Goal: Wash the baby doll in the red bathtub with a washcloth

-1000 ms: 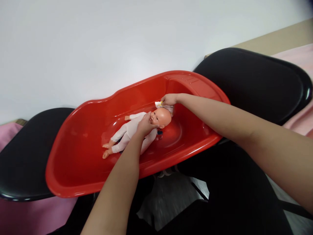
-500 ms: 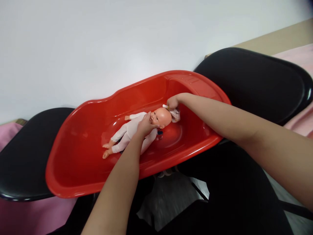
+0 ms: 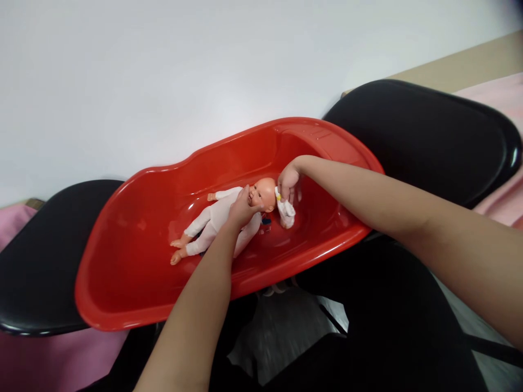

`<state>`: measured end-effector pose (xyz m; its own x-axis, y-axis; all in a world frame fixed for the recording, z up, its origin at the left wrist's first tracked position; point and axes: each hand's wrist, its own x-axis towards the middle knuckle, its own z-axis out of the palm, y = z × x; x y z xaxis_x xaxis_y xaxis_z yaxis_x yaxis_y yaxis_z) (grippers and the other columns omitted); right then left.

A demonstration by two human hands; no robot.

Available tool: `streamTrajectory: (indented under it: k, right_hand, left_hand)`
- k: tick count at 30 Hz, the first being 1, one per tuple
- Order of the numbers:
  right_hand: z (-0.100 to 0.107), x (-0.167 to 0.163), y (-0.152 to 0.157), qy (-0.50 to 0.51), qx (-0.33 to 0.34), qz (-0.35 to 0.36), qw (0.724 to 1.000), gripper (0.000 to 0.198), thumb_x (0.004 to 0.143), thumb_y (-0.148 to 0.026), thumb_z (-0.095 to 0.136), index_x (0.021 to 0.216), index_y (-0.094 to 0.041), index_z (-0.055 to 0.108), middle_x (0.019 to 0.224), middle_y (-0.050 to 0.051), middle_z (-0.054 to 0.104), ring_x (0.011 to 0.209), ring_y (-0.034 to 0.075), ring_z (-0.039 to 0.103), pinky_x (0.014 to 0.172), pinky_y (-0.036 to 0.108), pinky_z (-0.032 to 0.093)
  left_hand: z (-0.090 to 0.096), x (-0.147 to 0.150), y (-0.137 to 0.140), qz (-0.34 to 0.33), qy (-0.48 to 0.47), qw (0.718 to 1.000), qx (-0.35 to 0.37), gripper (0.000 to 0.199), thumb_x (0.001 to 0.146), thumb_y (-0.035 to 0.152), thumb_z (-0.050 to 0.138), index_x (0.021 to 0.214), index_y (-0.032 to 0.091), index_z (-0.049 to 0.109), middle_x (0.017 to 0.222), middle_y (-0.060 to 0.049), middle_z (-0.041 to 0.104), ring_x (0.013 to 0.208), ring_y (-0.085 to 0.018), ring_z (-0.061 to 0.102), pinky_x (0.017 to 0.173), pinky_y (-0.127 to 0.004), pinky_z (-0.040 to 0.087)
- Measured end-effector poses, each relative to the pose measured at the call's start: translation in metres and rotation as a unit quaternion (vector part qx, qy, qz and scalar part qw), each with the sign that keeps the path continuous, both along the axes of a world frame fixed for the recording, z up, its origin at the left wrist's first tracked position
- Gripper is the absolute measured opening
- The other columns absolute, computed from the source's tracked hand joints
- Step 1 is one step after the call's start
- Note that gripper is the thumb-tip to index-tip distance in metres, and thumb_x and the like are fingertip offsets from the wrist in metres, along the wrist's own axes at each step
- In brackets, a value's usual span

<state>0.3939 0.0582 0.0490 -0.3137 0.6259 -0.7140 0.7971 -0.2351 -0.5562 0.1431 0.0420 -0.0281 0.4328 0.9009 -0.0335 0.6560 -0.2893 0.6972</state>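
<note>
A baby doll (image 3: 223,215) in white clothes lies on its back in a red baby bathtub (image 3: 122,234), its bare head toward the right and its feet toward the left. My left hand (image 3: 242,209) grips the doll at its neck and chin, fingers partly out of sight. At the crown of the doll's head, my right hand (image 3: 289,181) holds a small white cloth (image 3: 286,213) with a touch of yellow, which hangs down beside the head. A small dark-blue thing (image 3: 266,221) shows on the tub floor below the doll's neck.
The tub spans two black chair seats, one at the left (image 3: 44,256) and one at the right (image 3: 425,136). Behind it rises a white wall (image 3: 163,71). Pink fabric (image 3: 61,359) shows at the lower left, with more at the far right.
My right hand has turned fingers-down, and the cloth has swung from behind the doll's head to hang nearer me. My left hand keeps its grip on the doll.
</note>
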Motion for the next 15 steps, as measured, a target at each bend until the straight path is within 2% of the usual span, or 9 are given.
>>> streamTrajectory:
  k: [2,6,11,15]
  right_hand:
    - [0.003,-0.006,-0.002,0.029,-0.028,0.010,0.999,0.023,0.073,-0.037,0.078,0.086,-0.021,0.069,0.092,0.011,0.077,0.096,0.030,0.071,0.084,0.037,0.061]
    - [0.009,-0.016,-0.006,0.063,-0.036,0.021,0.997,0.021,0.076,-0.035,0.077,0.089,-0.020,0.070,0.094,0.011,0.078,0.098,0.031,0.072,0.084,0.038,0.063]
    - [0.020,-0.029,-0.005,0.127,-0.012,0.015,0.992,0.021,0.079,-0.033,0.075,0.092,-0.018,0.070,0.094,0.011,0.078,0.095,0.029,0.073,0.086,0.037,0.062]
    - [0.018,-0.027,-0.017,0.109,0.026,0.024,0.993,0.025,0.081,-0.036,0.073,0.098,-0.018,0.071,0.094,0.011,0.078,0.095,0.030,0.073,0.085,0.037,0.063]
  left_hand:
    - [-0.004,0.001,0.004,0.009,-0.021,1.000,0.003,0.096,0.079,0.037,0.079,0.163,0.019,0.037,0.168,-0.013,0.037,0.154,-0.031,0.036,0.126,-0.042,0.029]
    - [-0.001,0.002,0.004,0.010,-0.062,0.998,-0.013,0.080,0.088,0.039,0.068,0.160,0.018,0.040,0.168,-0.014,0.038,0.156,-0.030,0.033,0.128,-0.042,0.026]
    - [0.013,0.006,-0.004,0.029,-0.053,0.998,-0.016,0.068,0.091,0.035,0.065,0.155,0.018,0.047,0.164,-0.014,0.043,0.154,-0.031,0.036,0.127,-0.045,0.027]
    - [0.012,0.005,-0.004,0.025,-0.062,0.997,-0.029,0.067,0.090,0.036,0.066,0.152,0.020,0.049,0.163,-0.013,0.045,0.153,-0.030,0.039,0.126,-0.042,0.030]
